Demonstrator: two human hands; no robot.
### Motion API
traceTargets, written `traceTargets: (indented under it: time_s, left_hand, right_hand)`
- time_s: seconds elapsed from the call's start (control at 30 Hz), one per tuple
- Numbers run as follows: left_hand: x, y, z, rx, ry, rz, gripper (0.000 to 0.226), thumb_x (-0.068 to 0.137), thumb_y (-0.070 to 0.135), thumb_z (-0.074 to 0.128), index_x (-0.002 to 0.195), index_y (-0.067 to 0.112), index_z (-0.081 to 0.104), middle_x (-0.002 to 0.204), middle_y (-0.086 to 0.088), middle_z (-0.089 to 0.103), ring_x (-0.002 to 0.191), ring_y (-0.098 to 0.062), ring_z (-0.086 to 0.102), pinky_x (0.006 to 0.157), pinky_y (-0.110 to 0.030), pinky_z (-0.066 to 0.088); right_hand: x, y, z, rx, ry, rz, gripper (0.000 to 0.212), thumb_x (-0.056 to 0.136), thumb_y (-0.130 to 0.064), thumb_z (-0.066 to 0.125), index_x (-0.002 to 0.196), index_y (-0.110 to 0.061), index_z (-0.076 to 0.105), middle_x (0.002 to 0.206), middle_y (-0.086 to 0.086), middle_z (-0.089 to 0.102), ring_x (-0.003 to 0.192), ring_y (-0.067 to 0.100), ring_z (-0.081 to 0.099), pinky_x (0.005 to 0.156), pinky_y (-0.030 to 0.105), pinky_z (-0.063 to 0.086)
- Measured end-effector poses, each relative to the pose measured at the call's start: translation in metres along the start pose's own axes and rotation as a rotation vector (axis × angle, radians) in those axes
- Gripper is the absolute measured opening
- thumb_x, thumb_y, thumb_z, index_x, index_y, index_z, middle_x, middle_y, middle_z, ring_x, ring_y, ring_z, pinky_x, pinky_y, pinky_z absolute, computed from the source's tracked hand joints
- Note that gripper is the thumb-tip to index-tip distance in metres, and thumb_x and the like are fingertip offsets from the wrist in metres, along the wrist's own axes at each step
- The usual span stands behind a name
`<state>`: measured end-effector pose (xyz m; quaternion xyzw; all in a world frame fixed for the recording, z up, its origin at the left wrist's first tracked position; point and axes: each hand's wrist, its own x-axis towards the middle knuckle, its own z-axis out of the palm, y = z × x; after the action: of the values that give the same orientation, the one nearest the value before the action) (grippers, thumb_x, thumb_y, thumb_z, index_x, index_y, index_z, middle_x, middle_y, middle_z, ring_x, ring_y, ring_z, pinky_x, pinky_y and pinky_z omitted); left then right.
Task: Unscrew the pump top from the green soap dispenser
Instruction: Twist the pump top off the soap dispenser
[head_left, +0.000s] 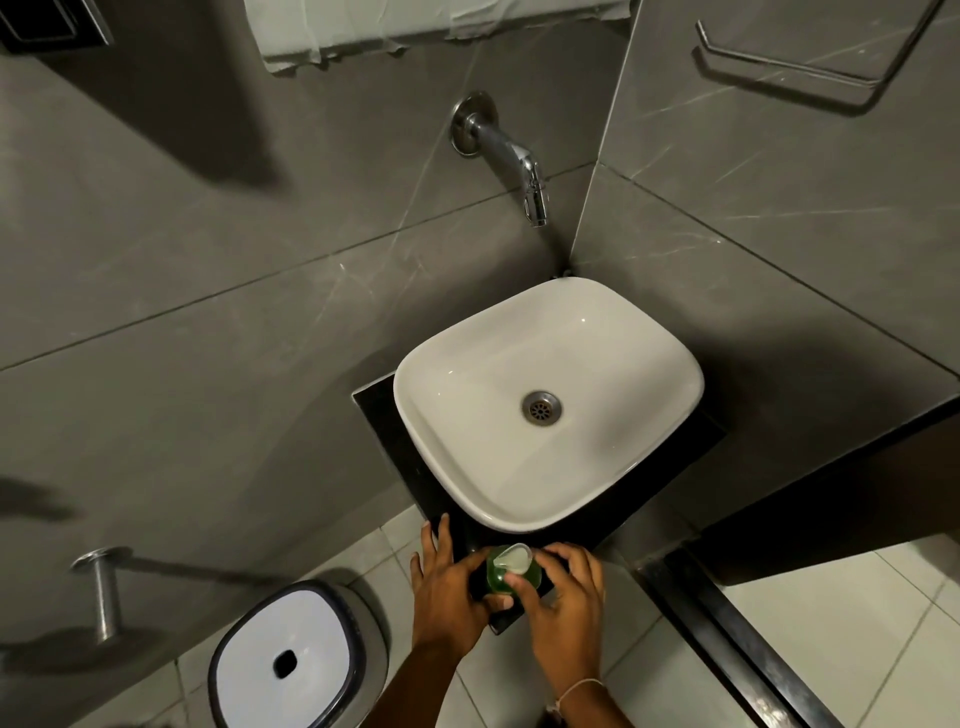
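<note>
Holding the green soap dispenser (511, 571) from both sides, the two hands meet at the near corner of the black desk (410, 467). The left hand (449, 587) has its grip pressed around the left side of the bottle body, with the thumb under it and the long fingers stretched flat toward the basin. The right hand (563, 592) has its grip curled over the right side, and its fingertips (515, 582) touch the bottle just below the pump top (511, 556).

The pump top looks like pale, smooth plastic with a flat spout, and the body is round and translucent green. I judge it light and rigid, but probably slippery if soap is on the surface. The best place to take hold seems to be the collar under the pump for turning, while the other hand keeps the body from rotating. The thin spout is a weak place to twist.

Just beyond the hands stands the white sink (415, 415), glossy and rounded, with a metal drain. Far behind it, a chrome tap (511, 156) comes out of the grey wall. To the left of the left hand, low on the floor, is a bin with a white lid (283, 660).
</note>
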<state>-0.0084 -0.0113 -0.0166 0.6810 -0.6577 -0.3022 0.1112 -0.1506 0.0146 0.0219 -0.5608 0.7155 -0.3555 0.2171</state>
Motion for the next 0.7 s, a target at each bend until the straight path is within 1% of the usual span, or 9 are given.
traceTargets:
  time_s: [0.1,0.17,0.23,0.3,0.37,0.43,0.53,0.6,0.7]
  left_hand:
    - [0.000,-0.001,0.002,-0.003,0.019,-0.002,0.062,0.068,0.050,0.077,0.125,0.046,0.052,0.160,0.001,-0.010,0.144,-0.024,-0.023,0.118,-0.055,-0.001]
    - [0.000,-0.002,0.003,0.028,0.019,0.002,0.062,0.070,0.051,0.075,0.126,0.047,0.050,0.158,0.005,-0.014,0.141,-0.022,-0.029,0.117,-0.056,-0.006]
    - [-0.001,-0.002,0.004,0.063,0.012,0.002,0.062,0.072,0.049,0.074,0.128,0.049,0.047,0.158,0.002,-0.016,0.140,-0.023,-0.031,0.117,-0.059,-0.006]
    - [-0.002,-0.001,0.004,0.075,0.010,0.000,0.062,0.073,0.048,0.073,0.128,0.051,0.045,0.160,-0.001,-0.013,0.141,-0.025,-0.030,0.117,-0.060,-0.005]
    - [-0.002,-0.001,0.002,0.065,0.013,0.004,0.061,0.073,0.051,0.072,0.128,0.051,0.045,0.161,-0.001,-0.012,0.140,-0.024,-0.031,0.117,-0.059,-0.006]
    - [-0.002,0.000,0.000,0.061,0.012,0.009,0.063,0.071,0.054,0.072,0.129,0.049,0.046,0.160,0.000,-0.013,0.139,-0.023,-0.032,0.117,-0.057,-0.009]
    - [-0.002,0.000,0.001,0.063,0.012,0.004,0.063,0.071,0.056,0.072,0.129,0.047,0.048,0.160,0.000,-0.013,0.138,-0.022,-0.034,0.117,-0.055,-0.010]
    - [-0.001,-0.001,0.002,0.069,0.019,0.012,0.060,0.071,0.054,0.072,0.127,0.047,0.050,0.161,0.000,-0.012,0.139,-0.021,-0.035,0.118,-0.055,-0.009]
    - [0.000,-0.003,0.004,0.076,0.028,0.024,0.050,0.072,0.051,0.072,0.119,0.047,0.055,0.161,-0.001,-0.008,0.142,-0.023,-0.029,0.118,-0.055,-0.006]
  right_hand:
    - [0.001,0.001,0.006,-0.003,0.019,0.044,0.030,0.065,-0.037,0.082,0.092,-0.026,0.072,0.104,-0.006,0.058,0.110,0.021,0.046,0.088,0.049,0.048]
    - [0.001,0.001,0.008,0.005,0.031,0.056,0.030,0.063,-0.044,0.081,0.083,-0.027,0.067,0.100,-0.006,0.058,0.106,0.020,0.046,0.086,0.049,0.048]
    - [0.000,-0.001,0.008,0.016,0.039,0.079,0.033,0.061,-0.050,0.078,0.080,-0.029,0.061,0.097,-0.008,0.057,0.104,0.019,0.046,0.086,0.049,0.046]
    - [0.000,-0.001,0.007,-0.006,0.029,0.089,0.038,0.059,-0.056,0.075,0.086,-0.035,0.059,0.101,-0.010,0.057,0.108,0.018,0.045,0.093,0.048,0.043]
    - [0.001,-0.002,0.005,-0.037,0.002,0.058,0.046,0.060,-0.060,0.073,0.100,-0.041,0.061,0.109,-0.012,0.055,0.114,0.014,0.041,0.099,0.041,0.034]
    - [0.003,-0.002,0.004,-0.052,-0.012,0.015,0.045,0.063,-0.055,0.075,0.105,-0.042,0.065,0.108,-0.013,0.055,0.114,0.014,0.041,0.097,0.036,0.028]
    - [0.005,-0.001,0.005,-0.060,0.009,0.043,0.033,0.059,-0.049,0.081,0.087,-0.035,0.069,0.099,-0.011,0.058,0.107,0.020,0.047,0.090,0.036,0.029]
    - [0.005,-0.004,0.008,-0.034,0.020,0.093,0.037,0.054,-0.056,0.079,0.074,-0.033,0.058,0.091,-0.011,0.055,0.102,0.019,0.047,0.088,0.039,0.034]
    - [0.006,-0.010,0.014,0.000,0.028,0.149,0.049,0.049,-0.063,0.076,0.070,-0.034,0.043,0.085,-0.010,0.051,0.098,0.019,0.047,0.086,0.042,0.035]
